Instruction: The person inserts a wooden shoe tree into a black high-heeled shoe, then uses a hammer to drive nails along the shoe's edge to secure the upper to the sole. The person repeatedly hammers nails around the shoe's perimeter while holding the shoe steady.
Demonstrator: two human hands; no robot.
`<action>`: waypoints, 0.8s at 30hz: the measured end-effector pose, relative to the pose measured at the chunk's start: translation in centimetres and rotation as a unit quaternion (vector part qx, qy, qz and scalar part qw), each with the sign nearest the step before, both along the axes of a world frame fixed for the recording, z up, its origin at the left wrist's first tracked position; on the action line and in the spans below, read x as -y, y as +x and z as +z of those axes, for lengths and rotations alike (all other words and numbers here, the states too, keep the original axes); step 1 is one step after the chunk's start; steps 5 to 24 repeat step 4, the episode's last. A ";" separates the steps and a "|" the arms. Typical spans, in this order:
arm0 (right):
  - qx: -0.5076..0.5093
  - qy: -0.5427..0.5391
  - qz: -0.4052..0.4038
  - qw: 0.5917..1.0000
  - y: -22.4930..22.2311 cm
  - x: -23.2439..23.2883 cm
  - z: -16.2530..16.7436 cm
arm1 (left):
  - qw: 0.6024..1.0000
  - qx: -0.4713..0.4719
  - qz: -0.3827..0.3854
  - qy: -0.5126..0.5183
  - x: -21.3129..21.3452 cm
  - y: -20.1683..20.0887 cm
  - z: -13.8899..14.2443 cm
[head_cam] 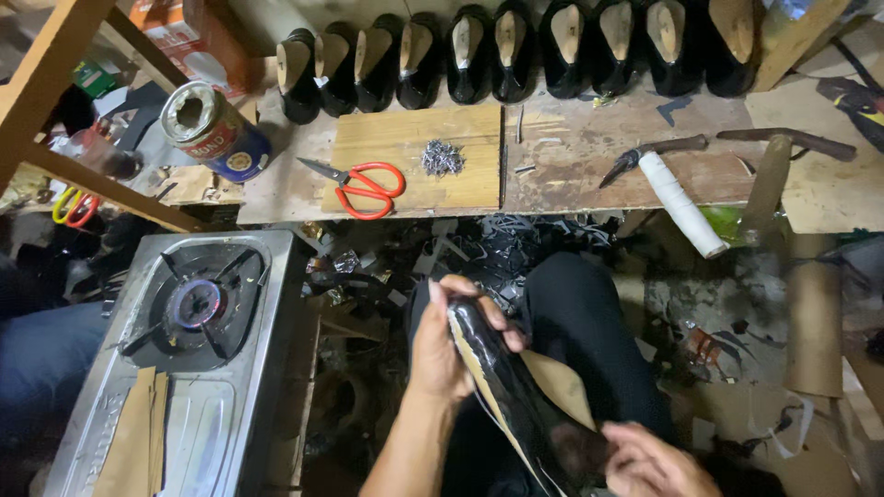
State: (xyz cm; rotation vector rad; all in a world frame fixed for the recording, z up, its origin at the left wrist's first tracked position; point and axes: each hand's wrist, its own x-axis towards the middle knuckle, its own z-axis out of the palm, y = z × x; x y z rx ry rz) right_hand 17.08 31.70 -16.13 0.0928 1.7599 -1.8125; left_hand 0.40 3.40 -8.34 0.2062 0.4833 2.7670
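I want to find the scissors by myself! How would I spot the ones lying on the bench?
Look at the long wooden workbench under the row of black shoes. On its pale board lie the scissors, just left of a small heap of metal tacks. Their bright red loop handles set them apart from the dull tools further right.

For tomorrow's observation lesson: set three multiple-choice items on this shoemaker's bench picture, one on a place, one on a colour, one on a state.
1. Where is the pile of small nails?
A on the stove
B on the light wooden board
C in the tin

2. What colour are the scissors' handles?
A red
B blue
C green

3. What is the state of the left hand?
A empty
B gripping the glossy black shoe upper
C holding the hammer

Answers: B, the nails lie on the board beside the scissors; A, the loops are red; B, its fingers curl over the upper's tip.
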 end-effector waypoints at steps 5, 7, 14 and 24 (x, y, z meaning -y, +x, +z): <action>0.171 -0.461 -0.124 0.862 -1.5 6.1 3.2 | 0.999 0.039 0.019 -0.014 -3.5 0.2 0.4; 0.171 -0.461 -0.124 0.862 -1.5 6.1 3.2 | 0.999 0.039 0.019 -0.014 -3.5 0.2 0.4; 0.171 -0.461 -0.124 0.862 -1.5 6.1 3.2 | 0.999 0.039 0.019 -0.014 -3.5 0.2 0.4; 0.171 -0.461 -0.124 0.862 -1.5 6.1 3.2 | 0.999 0.039 0.019 -0.014 -3.5 0.2 0.4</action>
